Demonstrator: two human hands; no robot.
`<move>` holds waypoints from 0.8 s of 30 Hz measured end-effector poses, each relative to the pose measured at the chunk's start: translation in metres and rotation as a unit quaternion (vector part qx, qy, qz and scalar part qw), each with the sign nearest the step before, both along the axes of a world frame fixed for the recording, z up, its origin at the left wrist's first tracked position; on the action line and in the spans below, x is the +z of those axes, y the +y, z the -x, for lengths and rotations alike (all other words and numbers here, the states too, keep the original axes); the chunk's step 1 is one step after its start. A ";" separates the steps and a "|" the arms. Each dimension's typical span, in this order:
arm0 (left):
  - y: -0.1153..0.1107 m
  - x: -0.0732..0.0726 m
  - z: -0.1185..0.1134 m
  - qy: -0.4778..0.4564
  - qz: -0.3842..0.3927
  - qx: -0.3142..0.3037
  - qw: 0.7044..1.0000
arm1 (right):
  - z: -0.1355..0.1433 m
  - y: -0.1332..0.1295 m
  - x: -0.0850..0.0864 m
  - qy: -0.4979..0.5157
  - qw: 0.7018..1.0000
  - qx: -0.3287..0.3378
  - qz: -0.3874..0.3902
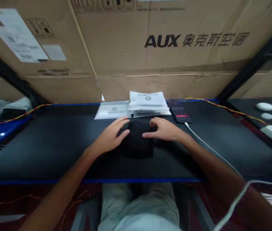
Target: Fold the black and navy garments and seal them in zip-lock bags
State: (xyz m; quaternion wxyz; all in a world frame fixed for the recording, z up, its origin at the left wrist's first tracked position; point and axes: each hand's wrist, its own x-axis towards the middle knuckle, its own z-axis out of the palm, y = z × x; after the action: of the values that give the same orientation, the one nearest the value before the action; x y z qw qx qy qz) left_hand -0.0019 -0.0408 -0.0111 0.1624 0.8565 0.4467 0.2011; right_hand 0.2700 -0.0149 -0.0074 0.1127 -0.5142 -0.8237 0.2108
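A dark, soft-looking black item (139,139), like folded cloth, lies on the black desktop in front of me. Its outline partly blends into the surface, so its exact kind is unclear. At its left side is my left hand (111,136), thumb and fingers apart, fingertips near or touching its edge. On the right, my right hand (166,129) has its thumb extended over the black item and its fingers curled near the far corner, with a gap between them. Just behind lie a stack of flat white packets (147,101) and another white packet (113,110).
A phone (181,113) with a white charging cable (210,147) lies right of the packets. A large cardboard box (126,48) walls off the back. Black posts (251,61) flank the desk. A red-yellow wire (232,110) runs along the back; white objects (266,106) sit at far right.
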 end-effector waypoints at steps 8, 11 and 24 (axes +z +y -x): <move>0.061 -0.021 0.034 0.077 -0.003 0.092 0.993 | -0.001 -0.002 0.010 0.032 0.996 0.024 0.074; 0.050 -0.016 0.044 0.090 -0.020 0.120 0.989 | -0.008 0.002 0.013 0.173 0.979 0.004 0.104; 0.022 0.025 0.037 0.086 0.191 -0.006 0.978 | 0.001 0.002 -0.002 0.381 0.876 -0.066 0.288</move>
State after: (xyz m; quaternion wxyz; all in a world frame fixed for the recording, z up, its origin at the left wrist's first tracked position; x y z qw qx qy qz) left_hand -0.0394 -0.0191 0.0135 0.2858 0.8264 0.4837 0.0366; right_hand 0.2691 -0.0124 -0.0097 0.2779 -0.4569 -0.5844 0.6103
